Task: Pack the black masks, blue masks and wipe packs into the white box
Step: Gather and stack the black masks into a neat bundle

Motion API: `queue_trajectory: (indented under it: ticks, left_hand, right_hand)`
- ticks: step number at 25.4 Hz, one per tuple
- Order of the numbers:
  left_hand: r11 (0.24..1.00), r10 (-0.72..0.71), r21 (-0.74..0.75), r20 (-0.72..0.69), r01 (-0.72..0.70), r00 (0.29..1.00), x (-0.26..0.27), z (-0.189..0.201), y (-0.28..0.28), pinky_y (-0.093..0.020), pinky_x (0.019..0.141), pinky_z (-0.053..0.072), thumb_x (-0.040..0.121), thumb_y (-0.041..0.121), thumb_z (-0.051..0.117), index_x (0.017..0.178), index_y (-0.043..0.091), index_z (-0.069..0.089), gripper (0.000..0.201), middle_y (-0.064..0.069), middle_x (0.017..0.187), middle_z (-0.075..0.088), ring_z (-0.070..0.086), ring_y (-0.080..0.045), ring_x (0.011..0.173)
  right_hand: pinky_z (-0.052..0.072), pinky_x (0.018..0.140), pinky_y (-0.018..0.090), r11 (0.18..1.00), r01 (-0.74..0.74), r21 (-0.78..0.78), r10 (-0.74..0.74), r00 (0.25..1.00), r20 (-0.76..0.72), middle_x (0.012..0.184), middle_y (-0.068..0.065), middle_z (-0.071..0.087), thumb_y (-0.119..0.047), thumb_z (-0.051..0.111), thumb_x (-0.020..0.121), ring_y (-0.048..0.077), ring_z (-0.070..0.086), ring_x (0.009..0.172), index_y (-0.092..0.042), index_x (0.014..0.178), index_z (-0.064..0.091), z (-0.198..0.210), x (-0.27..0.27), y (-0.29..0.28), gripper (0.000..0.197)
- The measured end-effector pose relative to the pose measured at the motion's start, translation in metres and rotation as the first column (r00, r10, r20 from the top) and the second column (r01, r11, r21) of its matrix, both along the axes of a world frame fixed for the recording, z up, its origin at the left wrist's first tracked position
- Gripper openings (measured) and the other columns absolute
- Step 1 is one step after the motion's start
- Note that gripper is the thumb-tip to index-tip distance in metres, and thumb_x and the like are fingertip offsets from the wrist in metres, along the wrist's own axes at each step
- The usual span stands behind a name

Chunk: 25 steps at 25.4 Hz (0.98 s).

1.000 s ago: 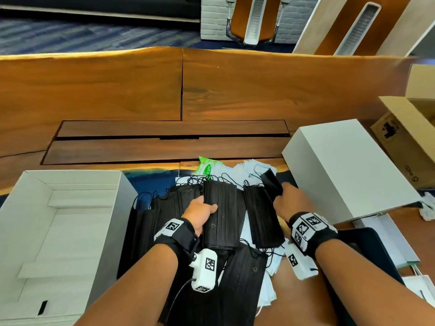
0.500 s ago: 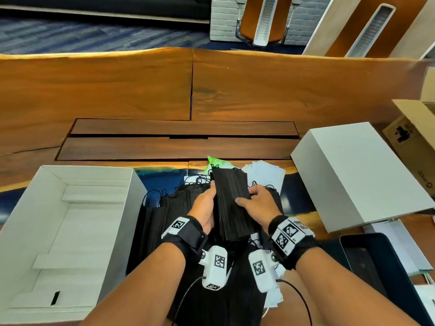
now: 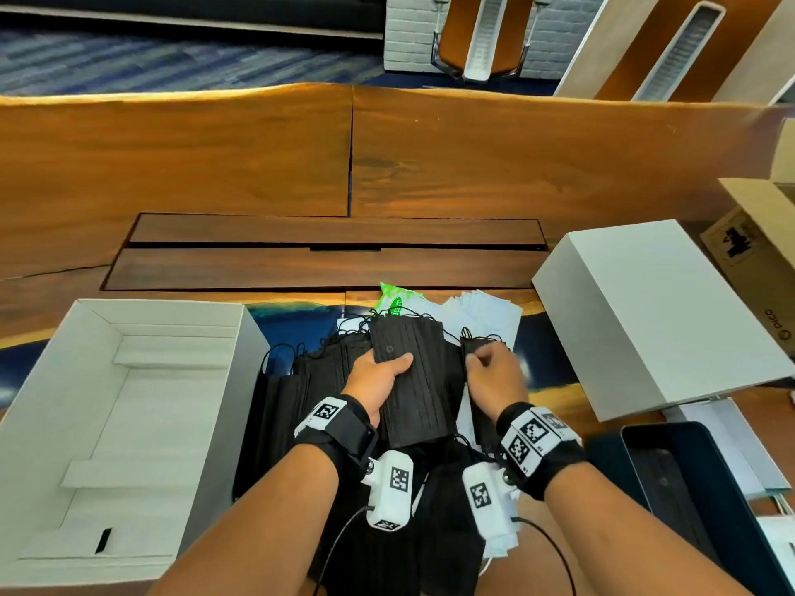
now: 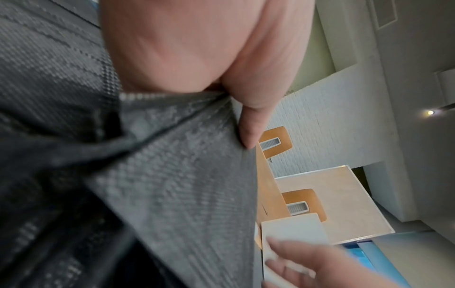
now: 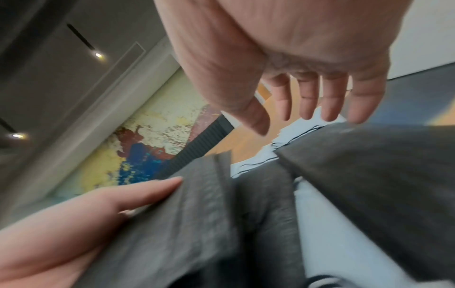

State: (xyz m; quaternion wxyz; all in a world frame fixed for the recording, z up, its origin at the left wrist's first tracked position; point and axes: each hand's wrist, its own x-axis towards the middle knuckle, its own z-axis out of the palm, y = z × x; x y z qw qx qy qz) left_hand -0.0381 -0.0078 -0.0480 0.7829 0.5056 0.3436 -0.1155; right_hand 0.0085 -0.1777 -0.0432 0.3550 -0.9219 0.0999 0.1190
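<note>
My left hand (image 3: 378,376) grips a stack of black masks (image 3: 413,380), thumb on top, held just above the heap of loose black masks (image 3: 301,402). The left wrist view shows that thumb (image 4: 251,124) pressed on the stack (image 4: 172,175). My right hand (image 3: 494,372) hovers to the right with fingers (image 5: 307,101) spread and holding nothing, over another black mask (image 5: 369,165). Pale blue masks (image 3: 486,311) and a green wipe pack (image 3: 393,301) lie behind the heap. The open white box (image 3: 129,423) stands at the left with nothing in it.
The white lid (image 3: 654,316) lies at the right, close to my right hand. A cardboard box (image 3: 765,251) stands at the right edge and a dark tray (image 3: 688,488) at the near right. A recessed dark panel (image 3: 335,260) runs across the wooden table.
My right hand has let go of the stack and moved right, over another black mask. The left hand still holds the stack.
</note>
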Motion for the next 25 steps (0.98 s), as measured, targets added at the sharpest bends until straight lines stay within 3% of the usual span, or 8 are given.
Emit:
queue_trajectory:
  ticks: [4,8,12,16,19,21,23,25]
  left_hand:
    - [0.999,-0.03,-0.04,-0.046,0.028,0.999,-0.003,-0.003,0.004,-0.046,0.086,0.057,0.088,0.012,0.071,0.113,0.006,0.069,0.026,-0.018,0.107,0.072,0.069,-0.034,0.098]
    - [0.994,-0.075,-0.083,-0.038,0.071,0.996,-0.004,0.001,-0.004,-0.046,0.085,0.056,0.091,0.01,0.066,0.116,0.004,0.067,0.026,-0.018,0.113,0.071,0.068,-0.032,0.1]
    - [0.993,-0.086,-0.081,-0.037,0.083,0.996,-0.003,0.0,-0.001,-0.041,0.078,0.057,0.092,0.01,0.065,0.116,0.004,0.066,0.025,-0.018,0.112,0.071,0.069,-0.03,0.095]
    - [0.994,-0.087,-0.071,-0.035,0.084,0.996,-0.002,-0.001,0.002,-0.043,0.08,0.057,0.092,0.01,0.066,0.116,0.005,0.066,0.025,-0.016,0.11,0.071,0.069,-0.029,0.096]
    - [0.996,-0.082,-0.045,-0.011,0.081,0.997,-0.003,-0.001,0.002,-0.043,0.082,0.057,0.092,0.008,0.065,0.116,0.007,0.065,0.024,-0.015,0.111,0.071,0.068,-0.03,0.098]
    - [0.997,-0.068,-0.029,0.0,0.068,0.998,-0.003,-0.001,0.003,-0.043,0.082,0.057,0.093,0.006,0.062,0.116,0.007,0.065,0.023,-0.015,0.111,0.071,0.068,-0.032,0.1]
    - [0.998,-0.055,-0.018,0.003,0.055,0.998,-0.004,0.0,0.004,-0.045,0.085,0.057,0.094,0.006,0.06,0.117,0.008,0.065,0.023,-0.016,0.113,0.07,0.068,-0.033,0.102]
    - [0.998,-0.063,-0.012,0.015,0.063,0.998,-0.005,0.002,0.001,-0.049,0.09,0.055,0.096,0.007,0.058,0.117,0.009,0.065,0.022,-0.016,0.114,0.07,0.067,-0.034,0.104]
  right_hand:
    - [0.043,0.102,0.043,0.975,-0.014,-0.223,-0.043,0.968,-0.247,0.13,0.016,0.05,-0.039,0.075,0.076,0.036,0.05,0.122,-0.009,0.127,0.041,-0.013,0.011,-0.041,0.068]
    - [0.047,0.099,0.045,0.986,-0.048,-0.162,-0.006,0.948,-0.318,0.131,0.015,0.052,-0.039,0.083,0.069,0.035,0.055,0.118,-0.007,0.129,0.034,-0.031,0.012,-0.052,0.084]
    - [0.05,0.094,0.042,0.991,0.048,-0.123,-0.078,0.964,-0.254,0.121,0.015,0.058,-0.032,0.084,0.07,0.034,0.06,0.109,-0.007,0.123,0.04,-0.037,0.013,-0.059,0.073]
    - [0.045,0.085,0.033,0.986,0.043,-0.159,-0.066,0.988,-0.138,0.103,0.013,0.062,-0.023,0.066,0.088,0.032,0.06,0.098,-0.004,0.101,0.056,-0.024,0.012,-0.061,0.026]
    - [0.042,0.082,0.035,0.991,0.056,-0.122,-0.059,0.998,-0.018,0.09,0.009,0.056,-0.018,0.057,0.094,0.033,0.058,0.096,-0.003,0.093,0.057,0.005,0.012,-0.057,0.016]
    - [0.044,0.078,0.034,0.998,0.062,0.004,-0.062,0.993,0.1,0.09,0.007,0.06,-0.015,0.056,0.094,0.031,0.06,0.094,-0.006,0.092,0.057,0.028,0.011,-0.05,0.01]
    - [0.052,0.078,0.035,0.956,0.033,0.292,-0.068,0.992,0.107,0.093,0.008,0.069,-0.012,0.057,0.094,0.026,0.066,0.091,-0.01,0.092,0.061,0.053,0.004,-0.038,0.005]
    - [0.056,0.082,0.04,0.773,0.044,0.633,-0.026,0.999,-0.037,0.099,0.012,0.074,-0.01,0.057,0.095,0.024,0.07,0.092,-0.009,0.103,0.065,0.074,-0.007,-0.025,0.012]
